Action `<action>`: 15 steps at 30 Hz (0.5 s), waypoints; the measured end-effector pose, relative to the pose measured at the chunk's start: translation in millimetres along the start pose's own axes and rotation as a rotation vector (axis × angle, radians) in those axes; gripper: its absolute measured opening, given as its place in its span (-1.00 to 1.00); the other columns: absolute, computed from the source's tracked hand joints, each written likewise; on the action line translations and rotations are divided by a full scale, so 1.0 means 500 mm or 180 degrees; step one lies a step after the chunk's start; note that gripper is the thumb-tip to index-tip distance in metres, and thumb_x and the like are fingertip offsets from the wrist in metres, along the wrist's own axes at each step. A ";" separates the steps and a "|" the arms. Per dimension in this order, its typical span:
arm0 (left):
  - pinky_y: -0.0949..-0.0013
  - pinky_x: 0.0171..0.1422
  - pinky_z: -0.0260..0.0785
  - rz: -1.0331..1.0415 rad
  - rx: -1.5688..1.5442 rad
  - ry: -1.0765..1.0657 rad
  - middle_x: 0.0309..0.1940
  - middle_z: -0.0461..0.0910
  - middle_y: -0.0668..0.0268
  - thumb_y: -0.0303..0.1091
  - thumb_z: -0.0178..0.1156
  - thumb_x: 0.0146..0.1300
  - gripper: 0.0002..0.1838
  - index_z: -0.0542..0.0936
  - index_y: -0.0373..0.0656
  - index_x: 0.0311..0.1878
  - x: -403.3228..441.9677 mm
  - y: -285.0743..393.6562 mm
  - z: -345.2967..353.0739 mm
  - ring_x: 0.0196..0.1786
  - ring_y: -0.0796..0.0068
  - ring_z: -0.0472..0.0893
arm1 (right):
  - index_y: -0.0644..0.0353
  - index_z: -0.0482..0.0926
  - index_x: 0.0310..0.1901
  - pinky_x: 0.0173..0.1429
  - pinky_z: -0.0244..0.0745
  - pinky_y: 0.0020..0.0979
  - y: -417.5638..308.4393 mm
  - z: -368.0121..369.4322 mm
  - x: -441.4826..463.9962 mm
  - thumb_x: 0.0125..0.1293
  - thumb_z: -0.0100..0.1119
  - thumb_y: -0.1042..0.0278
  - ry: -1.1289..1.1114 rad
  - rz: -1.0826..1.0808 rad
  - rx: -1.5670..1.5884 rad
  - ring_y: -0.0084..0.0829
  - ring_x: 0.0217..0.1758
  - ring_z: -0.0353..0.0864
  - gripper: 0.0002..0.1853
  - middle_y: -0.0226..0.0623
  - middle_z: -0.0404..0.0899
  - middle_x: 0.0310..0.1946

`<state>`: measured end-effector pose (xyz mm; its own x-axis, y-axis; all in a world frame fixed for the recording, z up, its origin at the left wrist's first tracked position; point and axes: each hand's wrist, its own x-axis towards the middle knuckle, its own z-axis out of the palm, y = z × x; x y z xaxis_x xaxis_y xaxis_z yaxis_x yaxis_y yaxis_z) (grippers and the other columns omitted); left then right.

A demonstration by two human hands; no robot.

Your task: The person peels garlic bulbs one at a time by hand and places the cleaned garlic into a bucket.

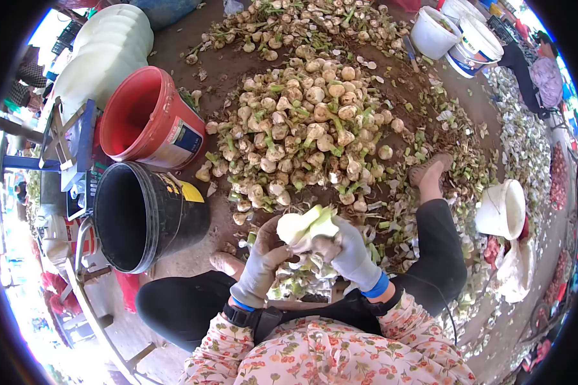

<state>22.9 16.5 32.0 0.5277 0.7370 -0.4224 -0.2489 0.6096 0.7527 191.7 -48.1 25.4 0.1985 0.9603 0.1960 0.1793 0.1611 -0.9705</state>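
Note:
Both my hands wear pale grey gloves with blue cuffs and are raised over my lap. A whitish-green bulb with peeled leaves [307, 226] is between them. My left hand [262, 262] has its fingers curled round the bulb's left side. On the other side my right hand [352, 251] grips the leafy part with bent fingers. Beyond them lies a large heap of dirty bulbs with cut green stems [302, 128]. Pale peelings [302, 268] lie below my hands, between my legs.
To the left stand a red bucket [164, 122] and a black bucket [173, 215], beside a metal ladder-like frame [87, 301]. White buckets [433, 33] are at the upper right, another white bucket [502, 208] at the right. Scraps cover the ground there. A seated person [526, 77] is far right.

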 end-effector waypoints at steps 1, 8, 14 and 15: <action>0.37 0.25 0.33 0.0071 0.0214 0.0098 0.07 0.46 0.16 -0.54 0.18 0.04 -0.37 0.27 -0.30 0.23 -0.004 -0.002 0.001 0.13 0.36 0.48 | 0.29 0.48 -0.05 -0.28 0.40 -0.59 0.014 0.002 -0.002 0.30 0.14 0.43 -0.0120 -0.0573 -0.0731 -0.67 -0.30 0.49 -0.77 -0.41 0.56 -0.31; 0.41 0.17 0.38 -0.0269 -0.0298 -0.0356 0.05 0.48 0.26 -0.52 0.42 -0.12 -0.18 0.24 -0.27 0.26 0.016 -0.024 -0.035 0.07 0.47 0.50 | 0.31 0.49 -0.05 -0.35 0.34 -0.60 -0.019 0.007 -0.042 0.27 0.16 0.43 -0.0255 0.1662 0.1955 -0.70 -0.38 0.46 -0.76 -0.44 0.57 -0.34; 0.44 -0.11 0.48 0.0120 -0.0298 -0.0160 -0.10 0.52 0.31 -0.31 0.36 0.01 -0.32 0.30 -0.19 0.21 0.018 -0.054 -0.019 -0.07 0.46 0.55 | 0.32 0.50 -0.04 -0.23 0.43 -0.57 -0.019 0.003 -0.052 0.27 0.16 0.40 -0.0610 0.1907 0.1945 -0.66 -0.34 0.49 -0.74 -0.43 0.58 -0.31; 0.46 -0.21 0.47 -0.0088 -0.0723 -0.0334 -0.13 0.53 0.30 -0.25 0.33 0.04 -0.36 0.32 -0.19 0.18 0.016 -0.057 -0.027 -0.11 0.46 0.57 | 0.32 0.49 -0.02 -0.22 0.44 -0.58 -0.001 0.002 -0.057 0.27 0.16 0.42 -0.0534 0.1834 0.2107 -0.64 -0.32 0.51 -0.73 -0.41 0.58 -0.30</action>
<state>23.3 8.8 0.4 0.6154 0.6919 -0.3775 -0.4031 0.6879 0.6036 184.9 -75.2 20.3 -0.0670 0.9451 -0.3198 -0.5080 -0.3082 -0.8043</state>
